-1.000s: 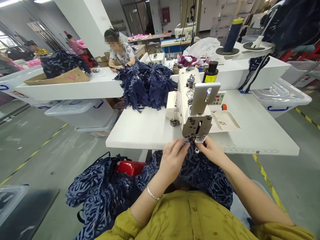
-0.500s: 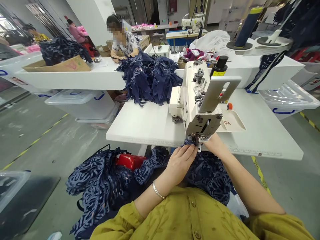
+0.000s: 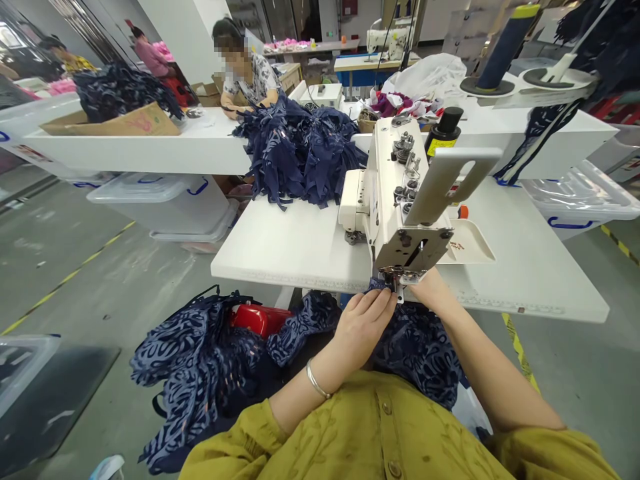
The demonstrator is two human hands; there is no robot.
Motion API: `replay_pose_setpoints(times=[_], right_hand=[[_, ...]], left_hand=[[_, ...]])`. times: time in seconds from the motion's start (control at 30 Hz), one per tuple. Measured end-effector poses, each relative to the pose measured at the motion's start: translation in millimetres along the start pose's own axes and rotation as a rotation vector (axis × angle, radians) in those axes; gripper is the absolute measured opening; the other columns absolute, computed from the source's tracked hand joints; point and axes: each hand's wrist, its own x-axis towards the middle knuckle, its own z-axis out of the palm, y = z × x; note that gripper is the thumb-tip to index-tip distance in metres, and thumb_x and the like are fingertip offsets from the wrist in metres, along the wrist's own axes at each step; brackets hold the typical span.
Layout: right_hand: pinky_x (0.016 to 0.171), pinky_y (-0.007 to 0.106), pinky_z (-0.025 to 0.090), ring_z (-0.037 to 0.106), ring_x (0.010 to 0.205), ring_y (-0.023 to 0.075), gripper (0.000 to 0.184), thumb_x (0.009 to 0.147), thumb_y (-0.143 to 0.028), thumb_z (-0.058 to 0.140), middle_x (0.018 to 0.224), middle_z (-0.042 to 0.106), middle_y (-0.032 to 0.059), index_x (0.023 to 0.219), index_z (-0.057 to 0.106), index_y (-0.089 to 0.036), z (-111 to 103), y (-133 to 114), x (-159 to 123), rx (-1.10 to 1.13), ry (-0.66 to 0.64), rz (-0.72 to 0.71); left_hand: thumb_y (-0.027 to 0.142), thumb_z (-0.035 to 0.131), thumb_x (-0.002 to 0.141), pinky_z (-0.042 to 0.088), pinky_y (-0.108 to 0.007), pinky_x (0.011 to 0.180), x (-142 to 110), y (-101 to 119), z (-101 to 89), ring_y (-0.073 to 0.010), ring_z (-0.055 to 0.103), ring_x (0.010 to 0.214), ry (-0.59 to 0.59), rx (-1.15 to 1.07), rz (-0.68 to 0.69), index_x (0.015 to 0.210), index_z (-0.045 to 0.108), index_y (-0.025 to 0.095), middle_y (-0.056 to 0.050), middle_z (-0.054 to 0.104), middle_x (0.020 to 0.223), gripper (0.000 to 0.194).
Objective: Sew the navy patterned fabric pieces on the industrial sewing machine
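Observation:
A cream sewing machine [image 3: 385, 193] stands in front of me, its head down at the table's front edge. My left hand [image 3: 364, 323], wearing a silver bangle, has its fingers closed together on a piece of navy patterned fabric [image 3: 376, 285] beside the needle area. To the right of the machine's foot is my right hand [image 3: 428, 290]; its fingers are hidden behind the machine head. More navy patterned fabric [image 3: 420, 353] hangs over my lap below both hands.
A heap of navy strips [image 3: 305, 153] lies left of the machine. On the right are a small-parts tray [image 3: 473, 243] and a navy thread cone [image 3: 507, 50]. Patterned garments [image 3: 195, 360] are piled by a red seat [image 3: 260, 320]. Another person [image 3: 247, 73] works across the table.
My left hand moved right and down, settling flatter on the fabric by the needle. My right hand slipped farther behind the machine head. The view shifted, mostly between the first two frames.

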Motion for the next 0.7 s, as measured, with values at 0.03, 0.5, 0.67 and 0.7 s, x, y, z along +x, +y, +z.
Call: replay_pose_setpoints(times=[0.03, 0.5, 0.67, 0.7], right_hand=[[0.094, 0.045, 0.047, 0.06, 0.108, 0.028, 0.029, 0.082, -0.025, 0.049, 0.113, 0.066, 0.0111, 0.107, 0.062, -0.017, 0.1, -0.4, 0.0, -0.006, 0.003, -0.004], [0.092, 0.045, 0.048, 0.06, 0.106, 0.0278, 0.029, 0.082, -0.027, 0.05, 0.114, 0.067, 0.0097, 0.106, 0.062, -0.018, -2.3, -7.4, 1.3, 0.032, -0.005, 0.011], [0.092, 0.044, 0.048, 0.06, 0.106, 0.0275, 0.028, 0.081, -0.027, 0.051, 0.114, 0.067, 0.0092, 0.105, 0.063, -0.019, -2.3, -7.8, 1.1, 0.045, -0.006, 0.016], [0.092, 0.044, 0.048, 0.06, 0.106, 0.0275, 0.028, 0.082, -0.027, 0.05, 0.114, 0.067, 0.0095, 0.105, 0.063, -0.019, -2.2, -7.4, 1.1, 0.044, -0.006, 0.011]], left_hand=[[0.013, 0.037, 0.097, 0.045, -0.031, 0.094, 0.2, 0.1, -0.3, -0.0178, 0.055, 0.116, 0.004, -0.001, 0.001, 0.13, 0.053, 0.013, -0.009, 0.061, 0.128, 0.037], [0.011, 0.036, 0.097, 0.044, -0.031, 0.092, -0.7, 1.6, -1.6, -0.0173, 0.055, 0.113, 0.02, 0.019, -0.004, 0.128, 0.055, 0.013, -0.007, 0.061, 0.129, 0.037], [0.011, 0.035, 0.097, 0.043, -0.03, 0.093, -0.9, 2.3, -1.3, -0.0168, 0.055, 0.113, 0.012, 0.032, -0.005, 0.129, 0.054, 0.013, -0.008, 0.06, 0.13, 0.037], [0.011, 0.035, 0.097, 0.043, -0.03, 0.093, -1.1, 2.3, -1.2, -0.0167, 0.055, 0.113, 0.005, 0.037, -0.004, 0.129, 0.054, 0.014, -0.008, 0.06, 0.13, 0.038]])
